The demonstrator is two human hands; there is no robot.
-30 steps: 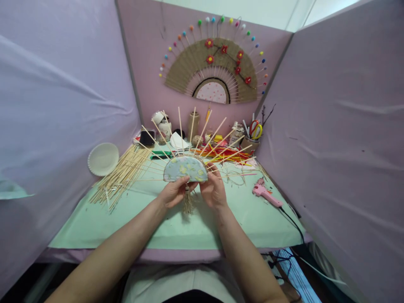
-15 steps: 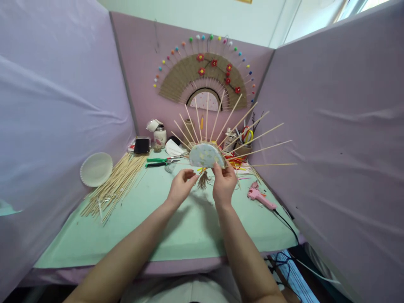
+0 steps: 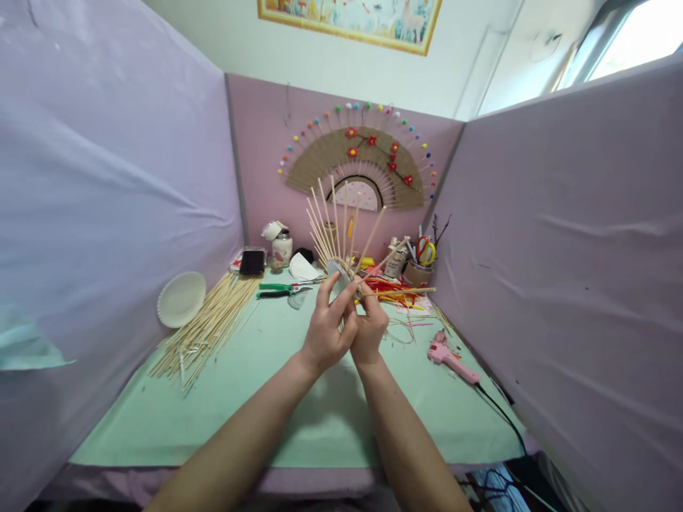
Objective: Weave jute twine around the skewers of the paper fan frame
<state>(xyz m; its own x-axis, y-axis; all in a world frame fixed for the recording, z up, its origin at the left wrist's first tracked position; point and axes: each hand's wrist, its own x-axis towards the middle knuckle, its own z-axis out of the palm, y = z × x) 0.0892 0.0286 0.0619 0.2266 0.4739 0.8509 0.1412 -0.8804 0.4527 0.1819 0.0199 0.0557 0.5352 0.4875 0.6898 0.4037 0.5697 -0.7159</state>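
Both hands hold a handmade fan frame (image 3: 344, 266) above the middle of the table. It has a pale half-round base edged with twine-like cord, and several thin wooden sticks spread from it like rays. The base is turned nearly edge-on, so little of its face shows. My left hand (image 3: 331, 328) pinches the base from the near left side, its fingers close against my right hand. Around the lower right edge, my right hand (image 3: 369, 328) is closed on the frame. The fingers partly hide the base and each other.
A pink glue gun (image 3: 452, 361) lies right, its cord running off the table edge. Left are loose wooden sticks (image 3: 213, 321) and a white scalloped dish (image 3: 182, 299). Green-handled pliers-like cutters (image 3: 277, 289) lie behind my hands. A finished fan (image 3: 320, 158) hangs on the pink back panel.
The fan frame has turned from face-on to nearly edge-on. My left hand has moved right and taken hold of the base beside my right hand. The view has tilted upward.
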